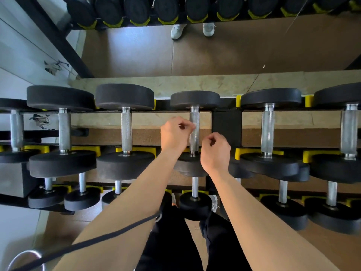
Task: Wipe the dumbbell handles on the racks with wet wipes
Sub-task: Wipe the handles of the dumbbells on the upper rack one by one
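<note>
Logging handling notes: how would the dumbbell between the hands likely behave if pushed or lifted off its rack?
The dumbbell is probably heavy for its size: thick black heads, metal handle. Its round heads could roll, though the yellow cradles likely check that. The knurled handle probably resists slipping.

At the top you see two white sneakers (pixel 178 31) on the brown floor (pixel 136 55). Lower left, a black strap (pixel 97 238) runs near a shiny metal ring (pixel 25 255).

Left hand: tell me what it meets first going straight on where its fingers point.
The knurled dumbbell handle, right beside the fingertips of the left hand; a white scrap, likely the wipe, seems pinched between. Depth is unclear.
</note>
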Available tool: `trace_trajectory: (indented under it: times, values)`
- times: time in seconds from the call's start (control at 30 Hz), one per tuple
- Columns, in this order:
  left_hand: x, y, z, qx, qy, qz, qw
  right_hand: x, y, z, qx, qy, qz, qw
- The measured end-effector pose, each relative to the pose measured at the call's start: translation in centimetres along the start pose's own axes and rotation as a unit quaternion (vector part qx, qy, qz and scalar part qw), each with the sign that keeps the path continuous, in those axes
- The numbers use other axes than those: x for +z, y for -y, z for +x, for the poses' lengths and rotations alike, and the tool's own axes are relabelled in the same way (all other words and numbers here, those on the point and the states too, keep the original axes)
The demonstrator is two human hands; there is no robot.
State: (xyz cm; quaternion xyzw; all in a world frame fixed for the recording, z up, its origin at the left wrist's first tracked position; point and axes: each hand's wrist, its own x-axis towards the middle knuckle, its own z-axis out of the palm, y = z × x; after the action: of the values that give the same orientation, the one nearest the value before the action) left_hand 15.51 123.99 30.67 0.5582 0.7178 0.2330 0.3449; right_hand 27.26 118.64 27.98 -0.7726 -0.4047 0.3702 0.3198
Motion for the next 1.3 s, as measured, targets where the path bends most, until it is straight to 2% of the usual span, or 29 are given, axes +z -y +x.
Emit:
trace_trajectory:
  times: [0.07,0.17,0.23,0.3,0.43,0.53,0.67,0.83,0.93,1.1,1.3]
  values:
    - [0.3,0.2,-0.6,0.035,0.008,0.048,0.998,0.1,-0.1,0.0,0.001,-0.001,-0.004,1.000]
    - [-0.6,1.5,-1.6,0.083,0.095,0.137,0.983,0.1,-0.2,0.1,-0.005,-0.002,-0.011,1.000]
    - [-1.8,2.0,-1.3,0.084,0.172,0.197,0.961,0.1,-0.2,0.1,-0.013,-0.001,-0.018,1.000]
    - [-3.1,2.2,-1.4,0.068,0.195,0.232,0.951,0.0,-0.1,0.0,-0.018,-0.002,-0.046,0.999]
    - [-6.3,2.4,-4.1,0.022,0.115,0.150,0.982,-1.0,0.8,-0.9,-0.050,-0.004,-0.122,0.991]
    - [-8.7,3.3,-7.5,-0.028,0.104,0.113,0.988,-1.7,2.3,-2.7,-0.120,0.039,-0.158,0.979]
    - [-12.3,4.4,-10.7,-0.085,0.048,0.081,0.992,-1.5,4.7,-5.9,-0.192,0.102,-0.180,0.959]
    - [-17.0,4.6,-11.8,-0.110,-0.010,0.044,0.993,0.3,8.1,-8.3,-0.250,0.160,-0.213,0.931]
    - [-19.5,5.1,-11.2,-0.122,-0.035,0.028,0.992,2.1,10.1,-9.1,-0.250,0.173,-0.230,0.925]
    - [-22.3,8.0,-8.8,-0.108,-0.007,0.022,0.994,6.1,11.9,-9.6,-0.229,0.165,-0.255,0.925]
    - [-24.9,11.2,-4.4,-0.067,0.030,0.027,0.997,11.5,12.6,-10.0,-0.124,0.147,-0.246,0.950]
